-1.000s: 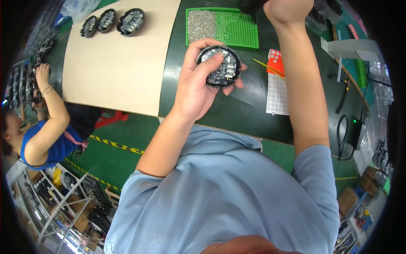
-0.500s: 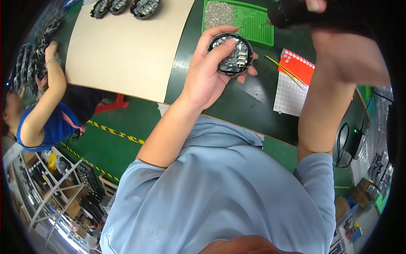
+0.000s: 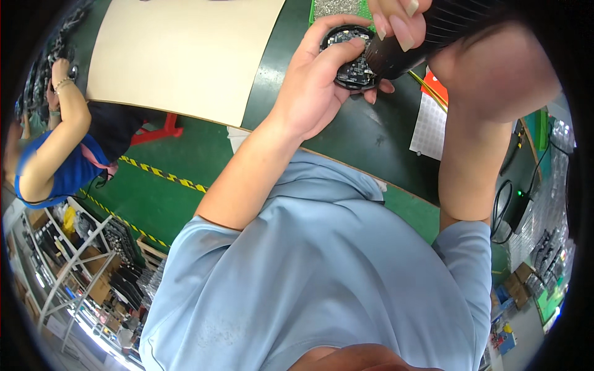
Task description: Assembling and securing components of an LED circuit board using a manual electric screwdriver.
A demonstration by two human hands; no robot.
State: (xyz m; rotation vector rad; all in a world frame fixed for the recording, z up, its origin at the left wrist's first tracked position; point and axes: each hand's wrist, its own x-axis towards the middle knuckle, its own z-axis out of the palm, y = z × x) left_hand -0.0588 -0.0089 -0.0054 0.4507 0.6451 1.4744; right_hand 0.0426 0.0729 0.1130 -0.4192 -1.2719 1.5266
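Bearing rows of pale round dots, a white sheet (image 3: 428, 127) is lying beside a red-orange sheet (image 3: 435, 81) in the upper right of the frame; markings on the circuit board (image 3: 356, 68) are staying too small to read. The person's left grip (image 3: 312, 77) is clasping the round black housing (image 3: 348, 89) that is carrying this board, its thumb pressing across the face and fingertips curling out beneath the far rim. That housing is sitting above the worktop (image 3: 365, 133), at the upper middle of the frame. The right grip (image 3: 495, 74) is closing round a large black ridged cylinder (image 3: 458, 25), its forearm rising from the right. The cylinder's end is hiding the board's right portion; whether it is touching cannot be told. Fingers and cylinder are also covering part of a green plastic tray (image 3: 364, 8) holding small silver pieces (image 3: 334, 7) at the top edge. A thin yellow tool (image 3: 427, 87) is crossing the sheets. A large beige board (image 3: 179, 62) is covering the upper left, and a person in a blue top (image 3: 55, 161) is working at the left edge.
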